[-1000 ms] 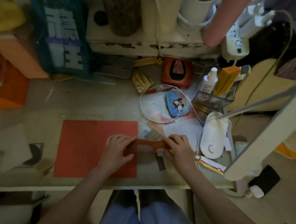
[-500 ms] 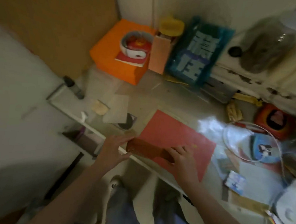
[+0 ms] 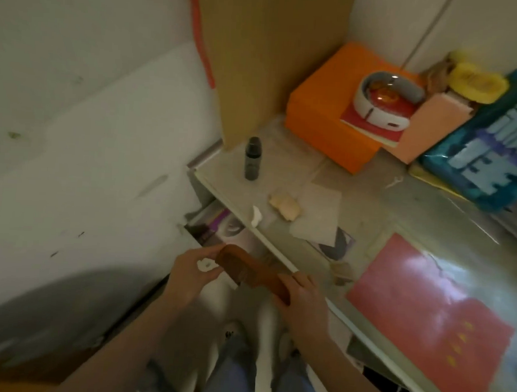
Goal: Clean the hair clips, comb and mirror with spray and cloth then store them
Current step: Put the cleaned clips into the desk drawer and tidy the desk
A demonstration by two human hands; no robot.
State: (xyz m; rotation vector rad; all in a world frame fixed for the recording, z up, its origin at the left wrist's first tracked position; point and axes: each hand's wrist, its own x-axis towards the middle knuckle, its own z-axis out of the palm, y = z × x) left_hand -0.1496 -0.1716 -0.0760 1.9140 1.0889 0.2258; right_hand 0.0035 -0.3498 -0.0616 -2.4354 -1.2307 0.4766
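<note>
A brown wooden comb (image 3: 248, 269) is held off the desk's front edge, above my lap. My left hand (image 3: 193, 270) pinches its left end, and my right hand (image 3: 301, 297) grips its right end. On the desk's left corner a small dark spray bottle (image 3: 252, 157) stands upright. A pale cloth (image 3: 318, 214) lies flat near the front edge, with a beige crumpled lump (image 3: 285, 206) beside it. A small white piece (image 3: 256, 217) lies at the edge. The mirror and hair clips are out of view.
The desk (image 3: 371, 208) carries a red sheet (image 3: 431, 321) at right, an orange box (image 3: 325, 121) with a white band device (image 3: 384, 100) at the back, and a blue bag (image 3: 493, 149). A cardboard panel (image 3: 259, 59) stands at left. An open drawer (image 3: 219, 229) shows below the edge.
The view has swung left, away from the desk's right side. Both hands have carried the comb from above the red sheet to off the desk's front edge, near the drawer.
</note>
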